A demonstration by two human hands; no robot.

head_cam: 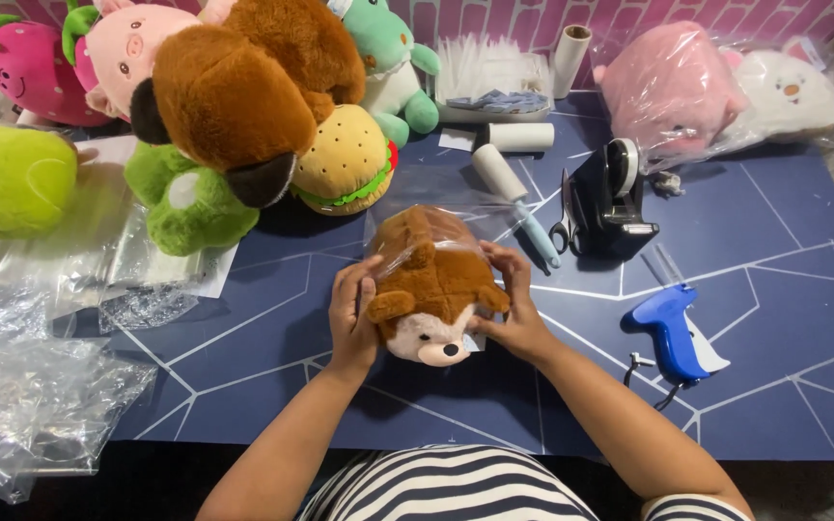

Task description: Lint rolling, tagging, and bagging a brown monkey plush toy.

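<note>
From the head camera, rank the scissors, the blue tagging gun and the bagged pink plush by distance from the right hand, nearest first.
Measured from the right hand, which grips the brown plush:
1. Scissors, just up and to the right, beside the black tape dispenser.
2. Blue tagging gun, farther out on the right side of the mat.
3. Bagged pink plush, at the far right back corner.

Under my left hand and right hand, centre of frame: a brown plush toy of fuzzy matt cloth, its upper half sheathed in a clear glossy plastic bag. Lower left: crinkled transparent plastic bags, shiny. Right: a tagging gun of smooth blue plastic on the matt blue table cover.
</note>
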